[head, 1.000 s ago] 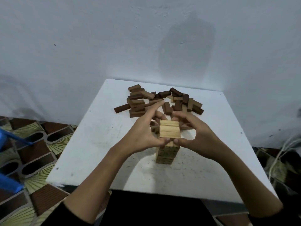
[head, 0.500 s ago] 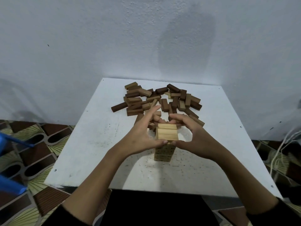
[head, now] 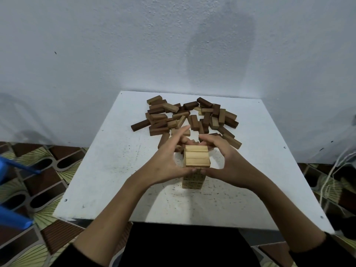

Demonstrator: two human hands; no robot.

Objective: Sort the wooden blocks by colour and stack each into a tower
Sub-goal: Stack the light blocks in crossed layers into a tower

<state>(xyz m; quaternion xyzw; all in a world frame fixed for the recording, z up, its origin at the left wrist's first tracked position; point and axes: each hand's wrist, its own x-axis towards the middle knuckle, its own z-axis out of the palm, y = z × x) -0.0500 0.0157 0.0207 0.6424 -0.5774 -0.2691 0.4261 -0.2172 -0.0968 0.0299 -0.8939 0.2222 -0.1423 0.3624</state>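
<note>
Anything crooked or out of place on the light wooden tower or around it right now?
Nothing stands out. The light wooden block tower stands upright on the white table, its top layer looking flush, with the left hand and right hand cupped around it. The brown wooden blocks lie in an unsorted heap behind.

The tower [head: 196, 160] is of pale wood with a matt, unpainted finish, and the grain lines show on its top blocks. The loose blocks [head: 185, 116] behind it are also wood, mid brown to dark brown, matt and smooth. The surface [head: 107, 170] is painted white, matt, with many small dark scratches and spots. The wall [head: 115, 45] looks like rough, grainy plaster. The floor [head: 42, 170] has patterned tiles with a slight shine.
</note>
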